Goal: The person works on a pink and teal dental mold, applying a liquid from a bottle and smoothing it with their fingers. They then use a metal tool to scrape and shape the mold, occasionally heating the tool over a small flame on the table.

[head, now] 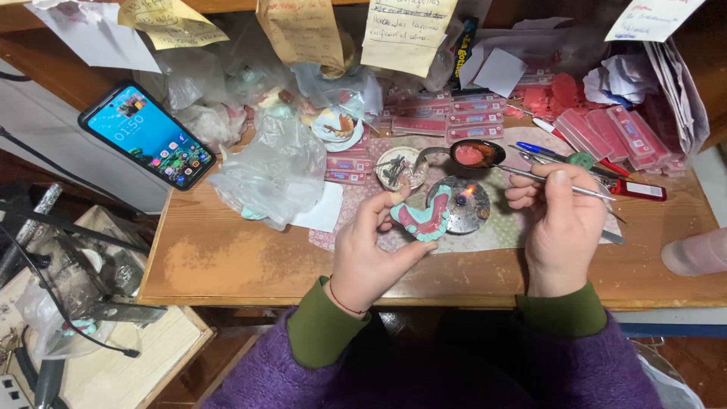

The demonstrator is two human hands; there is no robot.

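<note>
My left hand (371, 254) grips a small dental model (422, 217), teal with pink wax, between thumb and fingers above the wooden bench. My right hand (559, 227) pinches a thin metal instrument (530, 176) whose tip reaches left toward a small spoon-like dish of pink wax (475, 154). Between the hands a round metal burner (463, 204) stands with a small flame (467, 191) lit on it.
A smartphone (148, 135) leans at the back left with its screen on. Clear plastic bags (273, 170), flat pink boxes (447, 121), pens (553, 151) and paper notes (405, 34) crowd the back of the bench (227, 257). A small round dish (397, 168) sits behind the model.
</note>
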